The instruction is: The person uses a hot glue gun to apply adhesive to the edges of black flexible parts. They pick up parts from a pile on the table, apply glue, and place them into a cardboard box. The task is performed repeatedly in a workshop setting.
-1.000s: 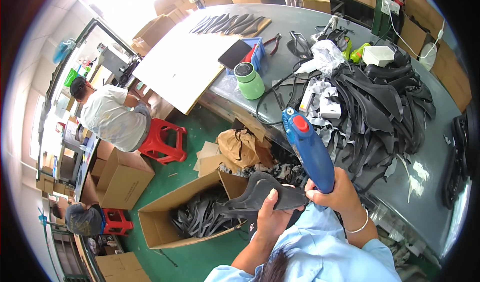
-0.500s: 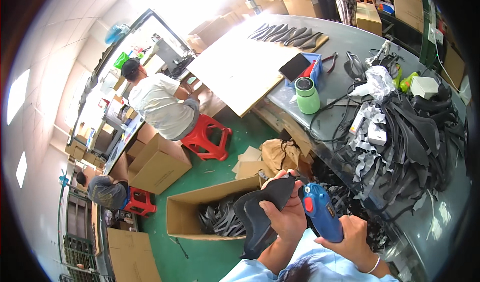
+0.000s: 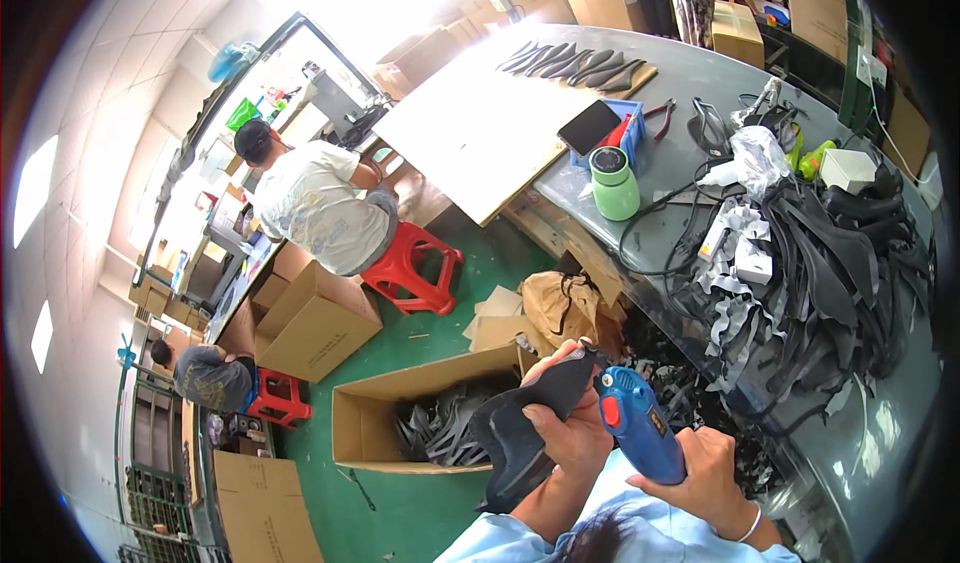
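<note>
My left hand (image 3: 575,437) pinches a curved black padded piece (image 3: 518,431) between thumb and fingers. It holds the piece up in front of me, above an open carton. My right hand (image 3: 708,475) is wrapped round the handle of a blue handheld power tool (image 3: 648,431) with a red button. The tool's head is close to the piece's upper end, beside my left fingers. Whether its tip touches the piece I cannot tell.
The open carton (image 3: 375,466) holds black strips. On the grey table (image 3: 855,483) at right lie a heap of black pieces (image 3: 830,273), a green bottle (image 3: 614,191) and a blue bin (image 3: 632,133). A person (image 3: 325,203) sits on a red stool (image 3: 415,273) at left.
The blue power tool has shifted slightly left, its head nearer the black piece and my left fingers. My left hand keeps its hold, almost unmoved.
</note>
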### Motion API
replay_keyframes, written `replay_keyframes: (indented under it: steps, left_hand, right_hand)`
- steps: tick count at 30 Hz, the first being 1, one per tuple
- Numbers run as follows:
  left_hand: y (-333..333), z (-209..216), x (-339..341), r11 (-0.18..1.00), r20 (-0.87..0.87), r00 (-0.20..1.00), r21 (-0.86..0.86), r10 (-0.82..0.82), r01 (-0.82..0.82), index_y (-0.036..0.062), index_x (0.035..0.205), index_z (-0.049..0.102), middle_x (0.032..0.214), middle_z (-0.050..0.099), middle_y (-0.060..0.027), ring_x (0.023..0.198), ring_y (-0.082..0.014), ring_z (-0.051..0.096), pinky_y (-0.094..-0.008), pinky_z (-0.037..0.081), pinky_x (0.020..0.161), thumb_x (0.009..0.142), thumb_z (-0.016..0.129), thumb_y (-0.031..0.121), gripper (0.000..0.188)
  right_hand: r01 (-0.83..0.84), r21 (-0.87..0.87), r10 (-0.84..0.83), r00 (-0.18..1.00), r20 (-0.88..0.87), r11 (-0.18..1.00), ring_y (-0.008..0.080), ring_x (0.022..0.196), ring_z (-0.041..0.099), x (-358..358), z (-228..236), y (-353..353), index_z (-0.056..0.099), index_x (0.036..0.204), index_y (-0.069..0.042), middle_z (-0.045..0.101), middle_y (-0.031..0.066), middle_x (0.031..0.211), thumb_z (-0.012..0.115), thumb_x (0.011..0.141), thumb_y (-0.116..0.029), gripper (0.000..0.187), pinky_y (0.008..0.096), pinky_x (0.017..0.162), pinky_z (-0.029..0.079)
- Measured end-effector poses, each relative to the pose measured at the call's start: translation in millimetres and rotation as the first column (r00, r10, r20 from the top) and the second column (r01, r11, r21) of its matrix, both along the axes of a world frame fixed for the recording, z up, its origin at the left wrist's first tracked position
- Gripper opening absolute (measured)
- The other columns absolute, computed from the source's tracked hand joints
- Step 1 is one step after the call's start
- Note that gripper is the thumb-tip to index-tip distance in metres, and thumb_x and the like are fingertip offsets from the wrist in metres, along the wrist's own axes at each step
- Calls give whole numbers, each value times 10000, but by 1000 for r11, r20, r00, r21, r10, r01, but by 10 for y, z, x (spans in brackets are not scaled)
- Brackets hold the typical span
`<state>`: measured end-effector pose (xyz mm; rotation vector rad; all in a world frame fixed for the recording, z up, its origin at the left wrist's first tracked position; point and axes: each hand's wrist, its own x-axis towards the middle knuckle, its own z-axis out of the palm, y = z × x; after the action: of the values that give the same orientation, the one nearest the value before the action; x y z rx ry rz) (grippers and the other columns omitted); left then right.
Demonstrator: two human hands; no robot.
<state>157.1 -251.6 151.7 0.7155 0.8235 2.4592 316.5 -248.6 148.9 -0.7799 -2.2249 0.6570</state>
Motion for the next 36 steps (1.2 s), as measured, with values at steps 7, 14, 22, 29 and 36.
replay_keyframes:
  steps: [7,14,22,29,36]
  left_hand:
    - [-119,92,-192,980,-76,984,-130,-160,149,-17,1168,477,1132,571,-182,1043,-265,584,-375,462,917,959,408,422,491]
    - [-180,313,-385,925,50,961,-260,-273,277,-21,1140,537,1089,599,-157,1021,-249,586,-391,455,933,876,590,128,308]
    - [-233,193,-490,943,-183,936,-208,-299,261,-40,1139,543,1077,602,-125,1009,-210,580,-335,444,920,876,589,108,305]
    - [-213,242,-483,962,-122,970,-201,-211,184,-41,1163,501,1090,588,-119,995,-183,578,-301,451,902,852,589,23,329]
    - [-226,215,-385,945,-90,967,-251,-239,211,-36,1150,506,1076,589,-114,977,-165,579,-293,448,897,858,581,23,308]
  right_hand:
    - [30,82,-33,999,33,996,228,442,469,28,67,44,459,641,-64,468,59,516,820,620,-423,508,342,469,376]
    - [53,126,-63,995,73,991,222,431,453,67,85,79,443,642,-71,467,52,515,808,642,-401,492,340,494,375]
    - [50,112,-59,995,77,992,228,431,470,80,45,80,444,640,-72,483,60,521,815,631,-386,487,340,494,381]
    - [28,108,-36,997,71,994,226,421,478,83,31,83,460,637,-70,485,55,514,819,625,-382,476,333,488,388]
    - [-7,58,4,999,45,998,217,414,479,48,81,66,464,641,-71,497,56,513,811,639,-401,479,331,484,385]
